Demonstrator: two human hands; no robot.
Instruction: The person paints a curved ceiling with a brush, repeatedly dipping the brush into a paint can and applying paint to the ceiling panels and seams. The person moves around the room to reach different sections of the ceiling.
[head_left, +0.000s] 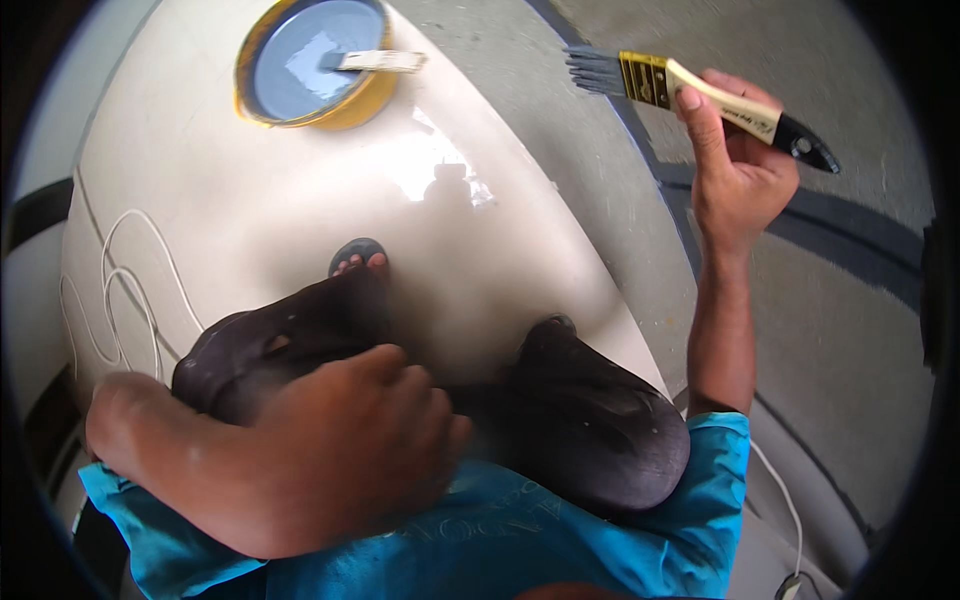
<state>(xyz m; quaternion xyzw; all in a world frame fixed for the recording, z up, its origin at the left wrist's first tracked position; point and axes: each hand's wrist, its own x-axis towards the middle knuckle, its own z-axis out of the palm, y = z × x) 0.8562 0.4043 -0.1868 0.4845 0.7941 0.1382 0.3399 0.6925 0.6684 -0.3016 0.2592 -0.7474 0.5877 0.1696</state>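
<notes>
Right hand (745,175) pinching paintbrush (650,80) by handle near ferrule, grey bristles (595,72) pointing left, well right of yellow bucket (362,107). Left hand (365,430) curling, blurred, above dark trousers (600,430); cannot tell whether holding anything. Light, steady grip probably giving best control.

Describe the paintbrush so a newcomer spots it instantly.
At right is a grey surface with dark bands. Before it, the right hand holds the paintbrush. Its black-tipped handle sets it apart from the pale stick over the yellow bucket.
</notes>
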